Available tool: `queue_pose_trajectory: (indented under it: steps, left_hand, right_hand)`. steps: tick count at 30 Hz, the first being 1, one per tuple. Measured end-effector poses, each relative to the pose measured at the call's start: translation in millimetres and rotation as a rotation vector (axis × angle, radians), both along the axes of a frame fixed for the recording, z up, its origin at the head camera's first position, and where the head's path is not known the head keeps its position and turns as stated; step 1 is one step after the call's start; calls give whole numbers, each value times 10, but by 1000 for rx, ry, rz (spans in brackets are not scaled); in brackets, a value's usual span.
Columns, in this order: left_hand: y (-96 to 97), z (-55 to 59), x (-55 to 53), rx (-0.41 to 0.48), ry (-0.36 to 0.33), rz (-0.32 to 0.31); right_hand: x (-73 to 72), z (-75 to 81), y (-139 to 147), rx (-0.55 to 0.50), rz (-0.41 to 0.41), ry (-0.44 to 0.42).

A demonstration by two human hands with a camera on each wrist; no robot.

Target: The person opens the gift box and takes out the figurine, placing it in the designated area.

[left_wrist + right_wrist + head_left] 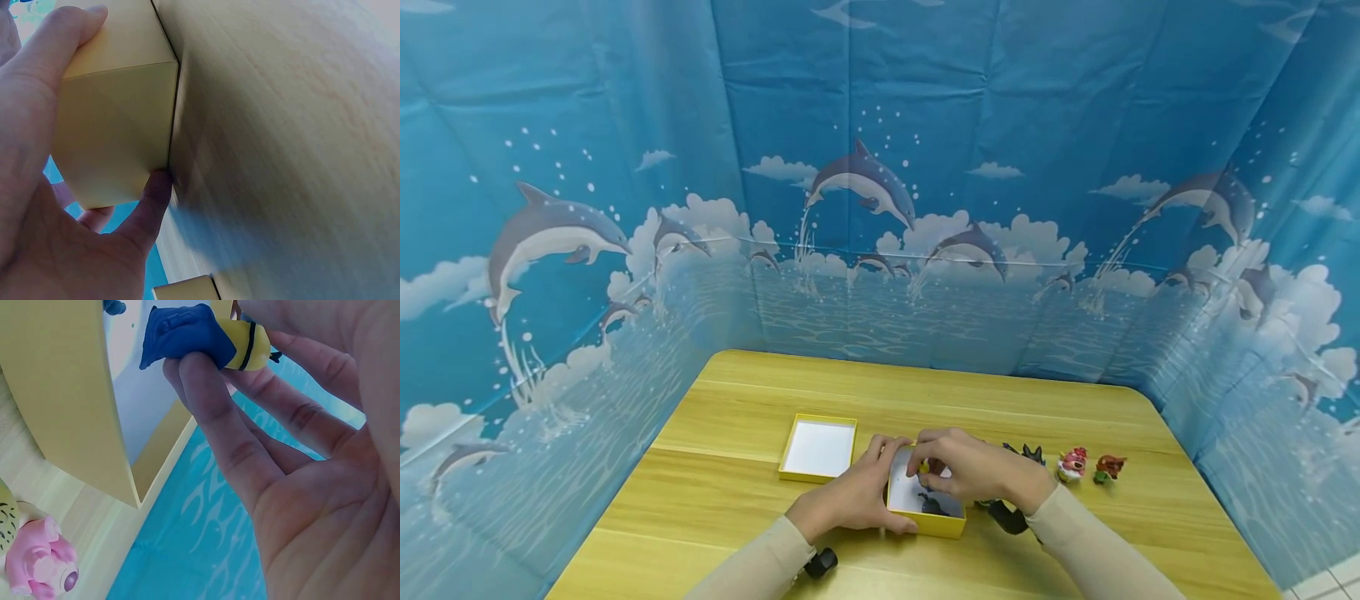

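A small yellow toy figure in blue, with a black band round its head (190, 334), is pinched between the fingers of my right hand (962, 465). It is over the open yellow box (936, 525), which has a white inside. A dark figure (932, 503) lies within the box at the near side. My left hand (850, 496) grips the box from its left side. In the left wrist view, the thumb (59, 37) lies along one wall and a fingertip (159, 181) touches a lower corner.
The box's lid (817, 447) lies to the left behind my left hand, white inside up. To the right stand a dark pointy-eared figure (1033, 455), a pink-red figure (1072, 463) and an orange-brown and green one (1108, 468). A dolphin-printed curtain (880, 317) hangs behind the table.
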State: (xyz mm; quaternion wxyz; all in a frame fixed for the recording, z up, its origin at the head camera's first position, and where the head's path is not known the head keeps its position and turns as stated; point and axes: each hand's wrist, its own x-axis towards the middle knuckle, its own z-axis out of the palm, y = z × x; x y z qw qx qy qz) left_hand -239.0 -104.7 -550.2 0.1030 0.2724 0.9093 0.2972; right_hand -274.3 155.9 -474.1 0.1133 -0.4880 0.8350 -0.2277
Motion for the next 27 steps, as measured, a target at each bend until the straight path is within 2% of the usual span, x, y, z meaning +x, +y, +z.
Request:
queue_pose_trajectory:
  steps: [7, 27]
  left_hand:
    - [-1, 30, 7, 2, -3, 8]
    - [-5, -17, -43, 15, -3, 0]
  right_hand:
    - [23, 19, 3, -21, -21, -31]
    - [61, -14, 118, -81, -11, 79]
